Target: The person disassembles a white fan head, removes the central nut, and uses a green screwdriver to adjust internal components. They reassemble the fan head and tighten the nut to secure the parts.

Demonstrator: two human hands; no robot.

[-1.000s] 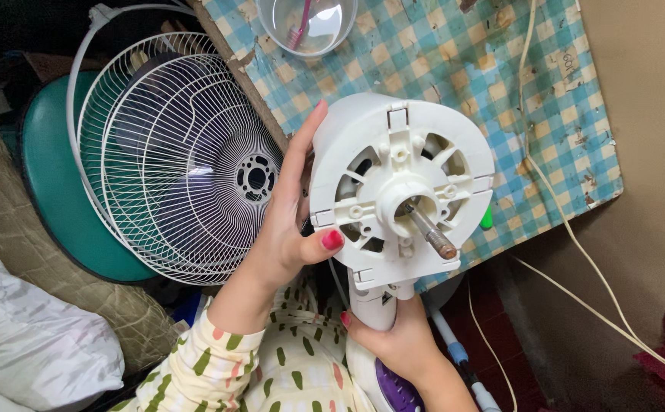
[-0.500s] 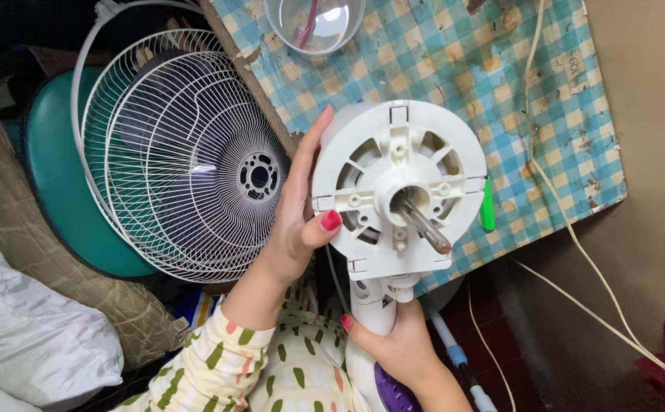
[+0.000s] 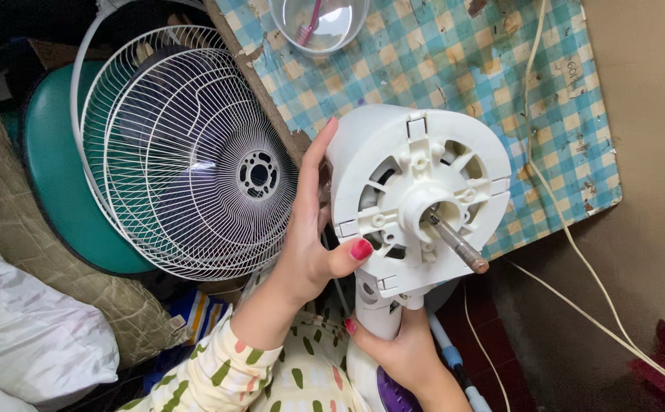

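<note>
Currently my left hand (image 3: 309, 252) cups the white fan motor housing (image 3: 416, 198), right hand (image 3: 397, 351) gripping its neck below, held over the checked bench (image 3: 455, 61). Risk: top-heavy housing tips, bare shaft (image 3: 458, 246) strikes bench edge.

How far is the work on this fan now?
Done: the wire guard is off and leans beside the table; the shaft is bare, with no blade on it. In hand: the left hand steadies the motor housing, the right hand grips its neck. Left: the housing looks closed.
</note>
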